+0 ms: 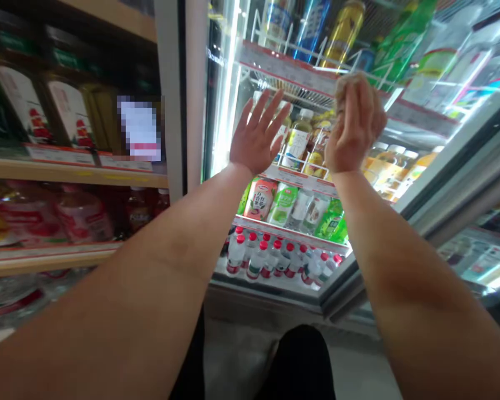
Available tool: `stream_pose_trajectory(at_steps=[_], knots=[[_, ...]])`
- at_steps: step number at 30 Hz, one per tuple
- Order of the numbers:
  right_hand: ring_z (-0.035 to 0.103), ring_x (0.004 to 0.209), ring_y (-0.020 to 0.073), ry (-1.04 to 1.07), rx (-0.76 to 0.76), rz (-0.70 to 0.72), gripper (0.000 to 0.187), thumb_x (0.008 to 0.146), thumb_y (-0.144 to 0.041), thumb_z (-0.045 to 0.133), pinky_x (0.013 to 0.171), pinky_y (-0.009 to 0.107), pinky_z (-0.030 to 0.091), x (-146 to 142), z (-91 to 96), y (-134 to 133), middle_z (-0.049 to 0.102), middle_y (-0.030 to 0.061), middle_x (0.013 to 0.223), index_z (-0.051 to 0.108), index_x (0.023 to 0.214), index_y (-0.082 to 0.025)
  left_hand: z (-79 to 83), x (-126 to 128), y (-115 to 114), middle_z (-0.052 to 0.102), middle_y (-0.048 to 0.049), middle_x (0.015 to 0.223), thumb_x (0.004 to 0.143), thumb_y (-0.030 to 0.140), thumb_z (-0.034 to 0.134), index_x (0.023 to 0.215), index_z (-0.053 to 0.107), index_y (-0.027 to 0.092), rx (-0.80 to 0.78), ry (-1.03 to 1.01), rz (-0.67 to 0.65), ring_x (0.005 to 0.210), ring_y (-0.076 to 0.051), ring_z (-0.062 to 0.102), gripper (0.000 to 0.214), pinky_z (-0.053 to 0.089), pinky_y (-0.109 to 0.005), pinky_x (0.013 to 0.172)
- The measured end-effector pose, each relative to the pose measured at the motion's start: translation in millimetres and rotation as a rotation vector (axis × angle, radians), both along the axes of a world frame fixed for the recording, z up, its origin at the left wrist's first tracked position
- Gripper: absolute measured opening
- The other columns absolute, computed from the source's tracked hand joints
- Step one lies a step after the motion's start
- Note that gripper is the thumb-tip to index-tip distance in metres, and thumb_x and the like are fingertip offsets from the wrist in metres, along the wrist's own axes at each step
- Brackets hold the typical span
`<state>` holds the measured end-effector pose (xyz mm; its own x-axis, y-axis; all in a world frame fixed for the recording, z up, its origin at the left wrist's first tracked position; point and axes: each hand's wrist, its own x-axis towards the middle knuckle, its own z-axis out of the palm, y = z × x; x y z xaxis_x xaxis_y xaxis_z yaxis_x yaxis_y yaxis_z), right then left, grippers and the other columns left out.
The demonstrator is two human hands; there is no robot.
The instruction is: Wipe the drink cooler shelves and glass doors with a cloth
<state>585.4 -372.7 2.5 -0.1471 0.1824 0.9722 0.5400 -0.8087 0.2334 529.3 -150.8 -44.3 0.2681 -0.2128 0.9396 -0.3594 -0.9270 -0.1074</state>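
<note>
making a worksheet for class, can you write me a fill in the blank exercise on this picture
The small clear plastic bottles on the lowest shelf of the brightly lit cooler have ____ caps.
The wide-spread bare hand is the person's ____ one.
In view, the shiny gold cylindrical can has a ____ container just left of it.

Missing words: red; left; blue.

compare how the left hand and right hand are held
The left hand is spread open; the right hand is curled. The left hand holds nothing visible; the right hand seems to grip a blurred brownish bundle. Both are bare and raised before the lit fridge shelves.
</note>
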Motion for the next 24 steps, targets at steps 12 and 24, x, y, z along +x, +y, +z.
stream_pose_trajectory(at_steps=[12, 24], knots=[[0.03, 0.151, 0.0308, 0.204, -0.35, -0.038, 0.054, 0.102, -0.04, 0.026, 0.121, 0.061, 0.025, -23, -6.1, 3, 0.047, 0.0046, 0.156, 0.04, 0.154, -0.031, 0.7, 0, 0, 0.013, 0.0062, 0.167, 0.097, 0.039, 0.032, 0.16, 0.023, 0.028, 0.018, -0.002, 0.079, 0.154, -0.018, -0.004, 0.065, -0.001, -0.044, 0.131], [0.03, 0.151, 0.0336, 0.24, -0.424, -0.033, 0.056, 0.1, -0.042, 0.03, 0.118, 0.065, 0.028, -30, -9.6, 4, 0.045, 0.0029, 0.157, 0.039, 0.155, -0.034, -0.4, 0, 0, 0.01, 0.0122, 0.165, 0.097, 0.041, 0.032, 0.16, 0.019, 0.035, -0.02, 0.017, -0.003, 0.153, -0.018, -0.007, 0.065, -0.003, -0.046, 0.131]])
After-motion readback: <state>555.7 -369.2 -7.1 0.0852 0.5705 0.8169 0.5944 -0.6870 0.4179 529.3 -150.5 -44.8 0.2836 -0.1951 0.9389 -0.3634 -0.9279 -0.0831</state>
